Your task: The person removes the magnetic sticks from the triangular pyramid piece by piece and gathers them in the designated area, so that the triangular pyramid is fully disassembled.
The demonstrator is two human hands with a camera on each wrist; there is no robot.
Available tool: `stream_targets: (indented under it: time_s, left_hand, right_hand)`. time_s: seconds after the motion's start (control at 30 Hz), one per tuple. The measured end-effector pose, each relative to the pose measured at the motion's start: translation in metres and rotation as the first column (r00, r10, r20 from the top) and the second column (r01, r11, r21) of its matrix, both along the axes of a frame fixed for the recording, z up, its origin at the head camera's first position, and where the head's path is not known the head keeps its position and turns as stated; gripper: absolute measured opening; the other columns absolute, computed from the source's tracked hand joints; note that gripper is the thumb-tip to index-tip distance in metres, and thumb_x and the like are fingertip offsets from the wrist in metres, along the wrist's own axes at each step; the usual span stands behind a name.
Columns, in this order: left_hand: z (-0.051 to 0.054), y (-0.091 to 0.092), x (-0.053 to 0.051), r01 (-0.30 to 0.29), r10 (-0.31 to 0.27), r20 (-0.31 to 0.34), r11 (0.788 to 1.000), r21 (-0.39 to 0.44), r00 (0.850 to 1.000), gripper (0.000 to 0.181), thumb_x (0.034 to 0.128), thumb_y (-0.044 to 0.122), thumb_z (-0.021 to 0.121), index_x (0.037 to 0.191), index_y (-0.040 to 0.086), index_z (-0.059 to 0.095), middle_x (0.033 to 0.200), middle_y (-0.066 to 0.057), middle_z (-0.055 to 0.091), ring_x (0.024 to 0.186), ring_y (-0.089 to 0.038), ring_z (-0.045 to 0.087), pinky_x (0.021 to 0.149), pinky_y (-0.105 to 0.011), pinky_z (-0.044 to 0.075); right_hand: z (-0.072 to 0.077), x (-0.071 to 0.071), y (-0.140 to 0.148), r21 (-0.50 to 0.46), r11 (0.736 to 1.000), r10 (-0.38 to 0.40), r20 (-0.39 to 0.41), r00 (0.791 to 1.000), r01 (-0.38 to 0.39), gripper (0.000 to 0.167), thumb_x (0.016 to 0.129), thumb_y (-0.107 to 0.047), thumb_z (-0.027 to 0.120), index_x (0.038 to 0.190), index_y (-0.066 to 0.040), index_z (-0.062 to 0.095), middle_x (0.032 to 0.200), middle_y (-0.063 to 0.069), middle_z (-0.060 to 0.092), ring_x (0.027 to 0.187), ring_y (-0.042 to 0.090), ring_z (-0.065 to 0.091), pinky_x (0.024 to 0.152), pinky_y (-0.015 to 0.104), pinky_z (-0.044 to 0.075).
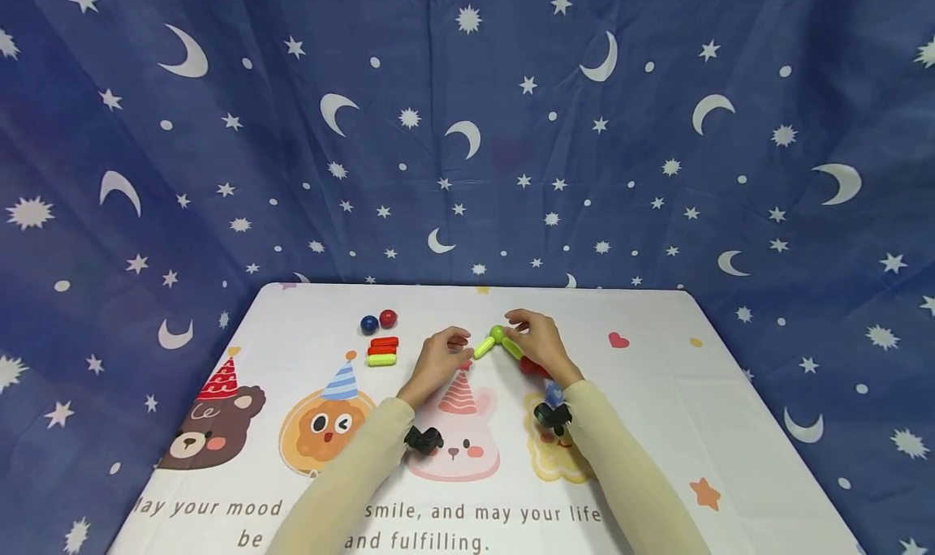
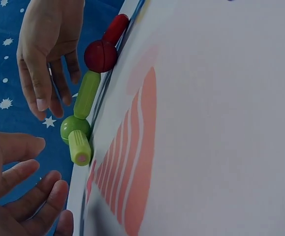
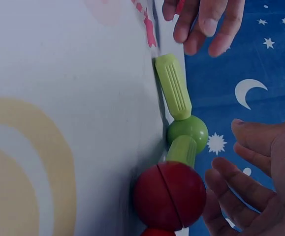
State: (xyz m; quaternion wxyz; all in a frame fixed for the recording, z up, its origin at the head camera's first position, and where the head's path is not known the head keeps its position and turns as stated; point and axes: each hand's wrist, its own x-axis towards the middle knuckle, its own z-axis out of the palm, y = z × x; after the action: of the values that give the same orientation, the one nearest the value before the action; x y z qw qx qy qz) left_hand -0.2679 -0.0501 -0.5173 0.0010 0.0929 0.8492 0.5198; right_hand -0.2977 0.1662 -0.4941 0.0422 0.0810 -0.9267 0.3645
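Observation:
A joined chain of toy rods and balls lies on the table between the hands. It has a light green rod, a green ball, a second green rod, a red ball and a red rod. My left hand hovers beside the free end of the first green rod, fingers loosely bent and holding nothing. Close to the green ball and second rod is my right hand, its fingers relaxed and apart from the chain in the right wrist view. In the head view the right hand partly hides the red pieces.
Left of the hands sit a dark blue ball and a red ball. Below them lie two red rods and a yellow-green rod. A blue piece shows by the right wrist. A starry blue curtain hangs behind the table.

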Motion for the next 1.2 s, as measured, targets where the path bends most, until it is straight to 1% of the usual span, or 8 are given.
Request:
stream_targets:
  time_s: [0.13,0.23,0.33,0.4,0.5,0.7,0.93,1.2]
  left_hand:
    - [-0.003,0.007,-0.004,-0.016,0.016,0.011,0.999,-0.033,1.000,0.032,0.0872,0.014,0.072,0.117,0.006,0.066,0.107,-0.012,0.071,0.097,-0.023,0.068,0.087,-0.036,0.056]
    - [-0.006,0.012,-0.006,-0.032,0.033,0.019,0.998,-0.061,0.999,0.031,0.0854,0.012,0.072,0.115,0.005,0.067,0.100,-0.009,0.071,0.086,-0.017,0.068,0.077,-0.030,0.056]
    - [-0.007,0.015,-0.009,-0.056,0.057,0.018,0.995,-0.081,0.998,0.029,0.0828,0.011,0.075,0.110,0.004,0.069,0.091,-0.007,0.071,0.073,-0.012,0.065,0.067,-0.025,0.052]
    - [-0.009,0.017,-0.010,-0.074,0.076,0.018,0.992,-0.102,0.997,0.028,0.0812,0.012,0.076,0.107,0.006,0.070,0.088,-0.005,0.072,0.067,-0.010,0.062,0.065,-0.024,0.049]
    - [-0.011,0.020,-0.012,-0.097,0.099,0.005,0.984,-0.152,0.995,0.028,0.0794,0.017,0.079,0.105,0.010,0.072,0.086,-0.001,0.072,0.068,-0.008,0.061,0.070,-0.026,0.047]
    - [-0.014,0.025,-0.013,-0.116,0.107,-0.050,0.963,-0.244,0.993,0.029,0.0759,0.024,0.083,0.102,0.015,0.073,0.088,0.003,0.073,0.081,-0.015,0.064,0.085,-0.038,0.042]
    - [-0.015,0.028,-0.014,-0.136,0.125,-0.058,0.955,-0.263,0.990,0.022,0.0759,0.022,0.083,0.094,0.016,0.073,0.081,0.004,0.071,0.078,-0.015,0.061,0.081,-0.037,0.038]
    - [-0.014,0.028,-0.015,-0.128,0.115,-0.062,0.952,-0.278,0.991,0.020,0.0783,0.022,0.080,0.097,0.015,0.076,0.083,0.003,0.072,0.078,-0.015,0.061,0.082,-0.038,0.040]
  right_hand:
    - [-0.001,-0.003,-0.004,0.003,1.000,0.011,0.014,1.000,-0.011,0.035,0.090,-0.026,0.071,0.122,-0.014,0.068,0.114,0.010,0.072,0.103,0.027,0.068,0.091,0.045,0.052]
    - [-0.002,-0.004,-0.006,0.012,1.000,0.008,0.025,1.000,-0.008,0.034,0.090,-0.027,0.072,0.122,-0.014,0.069,0.113,0.010,0.073,0.103,0.027,0.068,0.091,0.045,0.052]
    - [-0.004,-0.006,-0.007,0.025,1.000,0.004,0.047,0.999,-0.005,0.033,0.090,-0.026,0.072,0.121,-0.015,0.069,0.112,0.010,0.074,0.103,0.026,0.069,0.091,0.044,0.053]
    - [-0.005,-0.007,-0.008,0.031,1.000,0.004,0.060,0.998,-0.006,0.033,0.090,-0.026,0.072,0.121,-0.015,0.069,0.112,0.010,0.074,0.102,0.026,0.069,0.091,0.044,0.053]
    - [-0.007,-0.008,-0.008,0.033,0.999,0.009,0.066,0.998,-0.011,0.032,0.089,-0.024,0.072,0.120,-0.014,0.070,0.109,0.012,0.074,0.102,0.028,0.070,0.090,0.045,0.053]
    - [-0.015,-0.010,-0.008,0.042,0.999,0.002,0.078,0.997,-0.005,0.033,0.088,-0.025,0.073,0.119,-0.015,0.070,0.108,0.012,0.074,0.102,0.028,0.070,0.090,0.044,0.053]
    - [-0.019,-0.011,-0.008,0.045,0.999,-0.010,0.085,0.996,0.007,0.031,0.087,-0.026,0.075,0.116,-0.016,0.071,0.107,0.011,0.075,0.101,0.028,0.069,0.090,0.045,0.053]
    - [-0.020,-0.011,-0.008,0.028,0.999,-0.026,0.068,0.997,0.024,0.029,0.086,-0.025,0.076,0.113,-0.016,0.072,0.103,0.009,0.076,0.097,0.027,0.070,0.089,0.044,0.053]
